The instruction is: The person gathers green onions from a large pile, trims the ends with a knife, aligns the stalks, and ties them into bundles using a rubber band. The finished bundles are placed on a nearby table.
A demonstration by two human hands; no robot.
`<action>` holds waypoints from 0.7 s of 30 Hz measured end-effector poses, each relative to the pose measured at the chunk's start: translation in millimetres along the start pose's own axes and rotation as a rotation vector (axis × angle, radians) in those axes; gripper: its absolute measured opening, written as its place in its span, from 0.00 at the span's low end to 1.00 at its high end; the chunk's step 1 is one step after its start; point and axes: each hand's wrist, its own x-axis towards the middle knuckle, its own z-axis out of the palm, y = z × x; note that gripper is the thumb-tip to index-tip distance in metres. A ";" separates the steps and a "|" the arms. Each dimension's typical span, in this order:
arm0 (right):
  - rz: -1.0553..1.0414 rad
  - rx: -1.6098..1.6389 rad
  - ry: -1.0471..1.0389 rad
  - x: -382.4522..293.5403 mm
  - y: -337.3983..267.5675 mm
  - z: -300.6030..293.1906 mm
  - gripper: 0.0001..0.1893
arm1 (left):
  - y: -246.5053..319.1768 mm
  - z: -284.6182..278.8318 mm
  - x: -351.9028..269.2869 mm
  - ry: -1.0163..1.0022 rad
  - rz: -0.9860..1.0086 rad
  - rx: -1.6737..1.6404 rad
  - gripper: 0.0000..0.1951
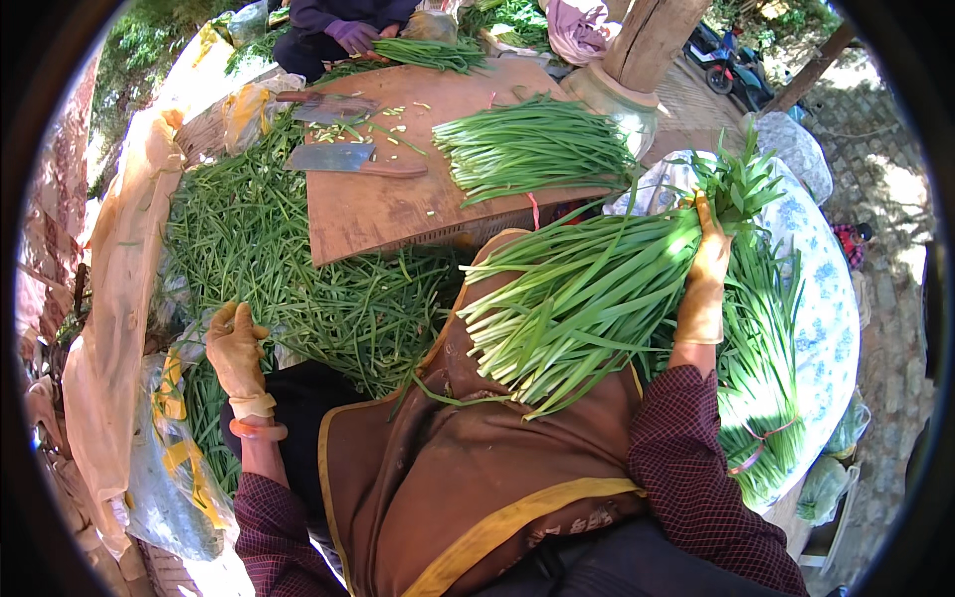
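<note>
My right hand (707, 257), in a yellow glove, is closed around the leafy end of a large bunch of garlic chives (582, 298). The pale cut ends fan out to the left over my brown apron (462, 463). At the left, my gloved left hand (235, 339) holds nothing, its fingers apart and half curled. Beneath and beyond it spreads a heap of loose green leaves (313, 276). A second bunch of chives (533, 149) lies on the wooden board (373, 213), stems pointing left. Right of my right arm, a tied bundle (761, 373) rests on a patterned cloth (821, 313).
Two cleavers (332, 157) (336, 110) lie on the board's left side among chopped stem bits. Across the board, a person's gloved hand (354, 37) holds more chives (429, 54). A wooden post (653, 45) stands beyond the right corner. Plastic sheeting (123, 321) borders the heap.
</note>
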 end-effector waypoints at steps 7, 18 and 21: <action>-0.041 -0.358 -0.122 -7.3 -4.6 8.6 0.23 | 4.7 62.9 -95.5 -0.838 1.046 0.169 0.25; -0.307 -0.567 -0.087 32.1 27.6 -37.1 0.19 | 14.6 32.0 -32.4 -0.488 0.106 0.151 0.11; -0.241 -0.363 -0.081 31.3 30.9 -33.4 0.19 | 19.6 15.9 -42.5 -0.401 0.023 -0.072 0.23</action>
